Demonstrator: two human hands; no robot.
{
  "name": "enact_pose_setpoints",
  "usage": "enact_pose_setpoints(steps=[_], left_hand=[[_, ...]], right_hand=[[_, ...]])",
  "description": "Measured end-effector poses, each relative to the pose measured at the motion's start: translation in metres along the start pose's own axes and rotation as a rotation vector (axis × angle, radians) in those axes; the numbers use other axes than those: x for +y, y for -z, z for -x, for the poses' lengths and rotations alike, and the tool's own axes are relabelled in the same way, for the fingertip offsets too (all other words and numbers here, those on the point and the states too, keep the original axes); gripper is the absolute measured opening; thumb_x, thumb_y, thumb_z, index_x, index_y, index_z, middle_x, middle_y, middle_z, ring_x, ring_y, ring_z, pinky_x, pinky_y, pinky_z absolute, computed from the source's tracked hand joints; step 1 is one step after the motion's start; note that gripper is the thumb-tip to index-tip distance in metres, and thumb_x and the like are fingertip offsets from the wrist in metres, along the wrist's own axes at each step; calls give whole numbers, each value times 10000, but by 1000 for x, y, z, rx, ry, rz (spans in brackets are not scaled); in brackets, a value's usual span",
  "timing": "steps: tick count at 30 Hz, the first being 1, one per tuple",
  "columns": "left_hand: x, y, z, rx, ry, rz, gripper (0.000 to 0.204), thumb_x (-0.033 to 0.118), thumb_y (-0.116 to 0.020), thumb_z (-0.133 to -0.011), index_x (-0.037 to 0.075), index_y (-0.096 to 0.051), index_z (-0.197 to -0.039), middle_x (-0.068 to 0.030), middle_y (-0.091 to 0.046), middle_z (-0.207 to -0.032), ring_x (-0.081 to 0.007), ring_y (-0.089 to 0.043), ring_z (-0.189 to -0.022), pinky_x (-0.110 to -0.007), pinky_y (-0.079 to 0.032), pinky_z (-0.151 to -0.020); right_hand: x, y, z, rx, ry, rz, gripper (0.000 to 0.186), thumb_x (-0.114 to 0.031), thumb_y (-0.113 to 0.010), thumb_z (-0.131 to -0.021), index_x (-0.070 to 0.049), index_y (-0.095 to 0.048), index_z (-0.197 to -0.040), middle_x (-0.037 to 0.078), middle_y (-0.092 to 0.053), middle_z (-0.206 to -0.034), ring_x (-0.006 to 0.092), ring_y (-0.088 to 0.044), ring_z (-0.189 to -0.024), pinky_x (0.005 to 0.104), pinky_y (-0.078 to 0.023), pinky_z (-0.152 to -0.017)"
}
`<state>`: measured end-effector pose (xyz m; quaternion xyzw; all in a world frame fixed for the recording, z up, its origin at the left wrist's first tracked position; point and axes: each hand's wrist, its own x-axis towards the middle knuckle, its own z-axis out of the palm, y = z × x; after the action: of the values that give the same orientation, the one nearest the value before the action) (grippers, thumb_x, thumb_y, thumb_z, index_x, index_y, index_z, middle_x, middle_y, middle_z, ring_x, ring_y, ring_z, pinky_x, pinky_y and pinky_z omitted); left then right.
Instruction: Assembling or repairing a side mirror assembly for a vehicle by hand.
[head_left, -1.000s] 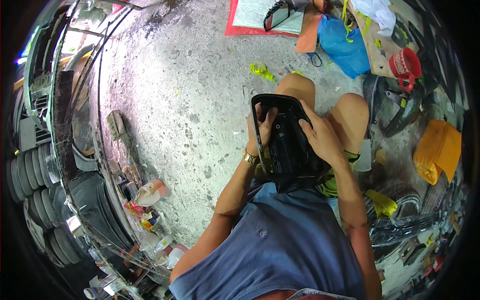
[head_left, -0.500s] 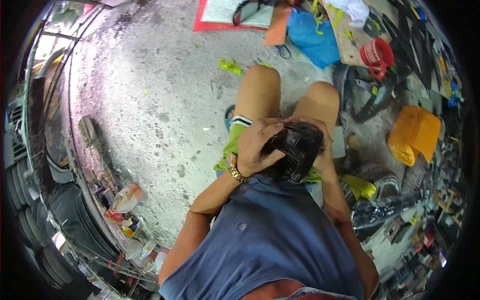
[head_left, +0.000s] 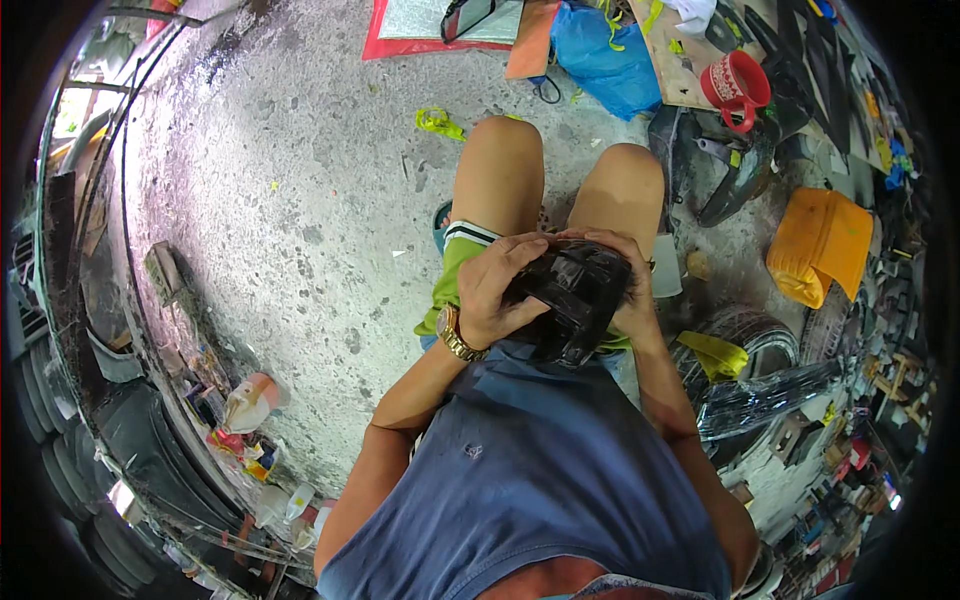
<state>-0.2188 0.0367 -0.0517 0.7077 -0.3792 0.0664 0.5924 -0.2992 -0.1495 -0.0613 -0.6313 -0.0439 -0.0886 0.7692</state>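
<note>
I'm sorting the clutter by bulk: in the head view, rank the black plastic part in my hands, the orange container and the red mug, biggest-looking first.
1. black plastic part, though it is nearest the camera
2. orange container
3. red mug

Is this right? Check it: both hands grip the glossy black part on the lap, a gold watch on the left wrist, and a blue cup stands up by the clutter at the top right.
One detail is wrong: the cup is red, not blue. The head view shows it at the top right. The rest holds: the left hand and right hand grip the glossy black part on the lap, with the gold watch on the left wrist.
</note>
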Motion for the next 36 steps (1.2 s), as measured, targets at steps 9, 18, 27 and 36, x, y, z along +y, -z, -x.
enact_pose_setpoints(steps=[9, 18, 27, 36], left_hand=[[0, -1, -2, 52, 53, -34, 381, 102, -789, -730, 0, -602, -1045, -182, -715, -949, -280, -713, -870, -319, -550, -753], [-15, -4, -5, 124, 396, 107, 312, 196, -615, -895, -19, -580, -1118, -163, -687, -1003, -267, -683, -902, -339, -510, -815], [-54, -4, -15, 67, 767, 429, 365, 200, -601, -959, 50, -482, -1269, -50, -623, -1120, -107, -553, -1023, -274, -443, -893], [-43, 11, 14, -152, 986, 665, 602, 162, -743, -839, 51, -425, -1339, -100, -606, -1163, -165, -562, -1075, -311, -449, -944]], right_hand=[[1, 0, -1, -9, 3, 104, 511, 156, -520, -792, -8, -502, -1275, 171, -569, -1270, 295, -528, -1231, 396, -390, -1066], [-25, -15, -25, 59, -179, 555, 417, -45, -532, -939, -31, -451, -1348, 173, -601, -1203, 257, -593, -1128, 343, -435, -969], [-5, -10, -68, -2, -311, 703, 369, -152, -495, -979, -84, -401, -1330, 276, -626, -938, 445, -618, -859, 489, -463, -756], [5, -1, -67, 0, -450, 735, 396, -201, -487, -990, -52, -391, -1344, 275, -599, -1072, 423, -580, -1025, 451, -435, -885]])
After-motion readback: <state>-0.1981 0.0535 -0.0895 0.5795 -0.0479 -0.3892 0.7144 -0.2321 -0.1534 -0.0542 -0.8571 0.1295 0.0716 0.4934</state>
